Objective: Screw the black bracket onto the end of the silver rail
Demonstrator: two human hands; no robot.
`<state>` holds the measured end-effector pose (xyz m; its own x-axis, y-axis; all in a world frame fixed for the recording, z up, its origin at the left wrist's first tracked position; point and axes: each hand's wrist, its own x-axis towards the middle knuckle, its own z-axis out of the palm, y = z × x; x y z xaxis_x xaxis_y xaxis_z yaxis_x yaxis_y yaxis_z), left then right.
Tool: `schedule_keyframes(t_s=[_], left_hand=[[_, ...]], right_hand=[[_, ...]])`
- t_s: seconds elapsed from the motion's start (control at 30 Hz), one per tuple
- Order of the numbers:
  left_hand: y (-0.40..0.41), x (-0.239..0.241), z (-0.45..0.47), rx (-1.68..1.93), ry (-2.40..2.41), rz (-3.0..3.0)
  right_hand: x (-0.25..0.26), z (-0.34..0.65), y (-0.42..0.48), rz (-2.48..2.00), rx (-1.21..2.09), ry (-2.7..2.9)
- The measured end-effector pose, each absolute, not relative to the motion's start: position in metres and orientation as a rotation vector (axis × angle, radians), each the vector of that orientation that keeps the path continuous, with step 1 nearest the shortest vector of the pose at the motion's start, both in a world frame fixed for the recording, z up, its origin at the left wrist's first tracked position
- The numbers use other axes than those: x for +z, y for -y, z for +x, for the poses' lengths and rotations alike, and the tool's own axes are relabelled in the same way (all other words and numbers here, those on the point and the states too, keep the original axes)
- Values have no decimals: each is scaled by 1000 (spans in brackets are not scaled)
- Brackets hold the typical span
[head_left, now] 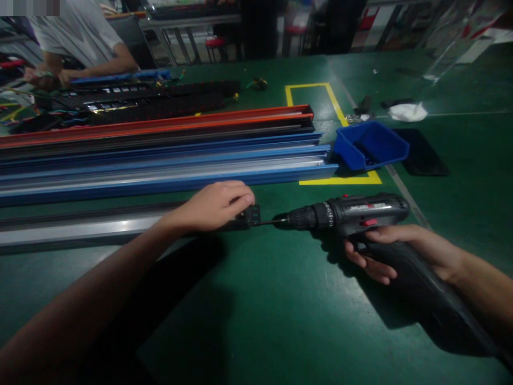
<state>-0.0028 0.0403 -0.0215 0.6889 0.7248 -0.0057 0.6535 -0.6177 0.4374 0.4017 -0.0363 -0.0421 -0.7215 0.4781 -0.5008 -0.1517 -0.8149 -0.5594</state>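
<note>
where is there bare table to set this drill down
The green table is bare in front, between the left hand on the grey rail and the right hand gripping the drill. Also bare right of the black mat. Crowded behind: stacked rails, blue bin.

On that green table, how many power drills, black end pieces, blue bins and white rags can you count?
power drill: 1
black end piece: 1
blue bin: 1
white rag: 1
Total: 4
</note>
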Motion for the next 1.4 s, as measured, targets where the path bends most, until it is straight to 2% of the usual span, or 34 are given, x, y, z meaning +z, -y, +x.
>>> schedule_keyframes(t_s=[1.4], left_hand=[[-41, -21, -3, 227, -1068, 2495]], right_hand=[[-42, 401, 36, -910, 2538, 706]])
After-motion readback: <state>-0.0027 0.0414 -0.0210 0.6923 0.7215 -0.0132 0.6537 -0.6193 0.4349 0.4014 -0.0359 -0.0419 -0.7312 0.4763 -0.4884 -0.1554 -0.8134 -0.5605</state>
